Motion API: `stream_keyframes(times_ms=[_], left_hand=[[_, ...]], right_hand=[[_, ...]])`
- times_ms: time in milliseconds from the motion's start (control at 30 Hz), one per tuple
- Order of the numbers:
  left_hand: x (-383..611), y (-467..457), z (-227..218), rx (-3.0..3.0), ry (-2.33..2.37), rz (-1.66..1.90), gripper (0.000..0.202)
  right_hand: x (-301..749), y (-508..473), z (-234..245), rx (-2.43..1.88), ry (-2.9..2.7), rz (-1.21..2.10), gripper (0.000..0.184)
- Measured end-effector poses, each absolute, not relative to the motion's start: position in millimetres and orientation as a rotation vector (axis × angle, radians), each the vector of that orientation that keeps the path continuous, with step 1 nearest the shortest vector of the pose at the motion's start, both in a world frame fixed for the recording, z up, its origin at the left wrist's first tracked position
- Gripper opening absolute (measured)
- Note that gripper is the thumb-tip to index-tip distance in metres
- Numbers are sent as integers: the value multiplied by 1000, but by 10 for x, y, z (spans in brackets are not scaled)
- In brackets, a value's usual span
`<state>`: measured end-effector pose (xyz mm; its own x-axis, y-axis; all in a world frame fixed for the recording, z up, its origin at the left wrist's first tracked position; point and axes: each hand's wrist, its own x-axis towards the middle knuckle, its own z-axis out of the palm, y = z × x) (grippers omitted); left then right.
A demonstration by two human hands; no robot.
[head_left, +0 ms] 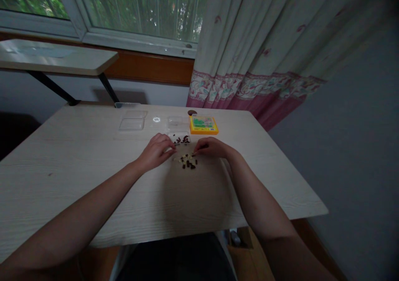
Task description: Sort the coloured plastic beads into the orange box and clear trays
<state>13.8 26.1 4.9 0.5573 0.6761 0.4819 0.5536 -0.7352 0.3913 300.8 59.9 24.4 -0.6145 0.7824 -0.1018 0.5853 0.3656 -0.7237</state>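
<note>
Small dark brown and pale yellow pieces (188, 163) lie in a loose pile on the table in front of me. Just behind them stands a small clear plastic box (189, 142) with several dark red-brown bits in it. My left hand (158, 151) is at the box's front left corner, its fingers curled in towards the thumb; whether they touch the box or hold a piece is too small to tell. At the pile's right edge, my right hand (213, 147) has its thumb and fingertips pinched together. What is between them cannot be made out.
On the pale wooden table (124, 198), a yellow box (204, 125) with a green label stands behind my right hand. Clear plastic cases (132, 123) lie at the back left. A brown round object (192, 112) is near the back edge. A raised shelf (56, 60) overhangs the back left.
</note>
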Motion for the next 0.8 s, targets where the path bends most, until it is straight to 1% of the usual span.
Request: stream_keyframes(times_ms=[100,200,500,800], left_hand=[[141,298,39,2516,1222,1095,21],[142,337,24,2466,1336,1146,22],[128,405,-40,2399,1479,1160,24],[140,398,-37,2430,1451,1068,30]], right_hand=[[3032,615,244,-1187,-2392,1099,17],[3055,626,249,-1160,-2423,1096,15],[3000,549,290,-1346,-2435,1000,12],[2984,556,301,-1361,-2414,1039,12]])
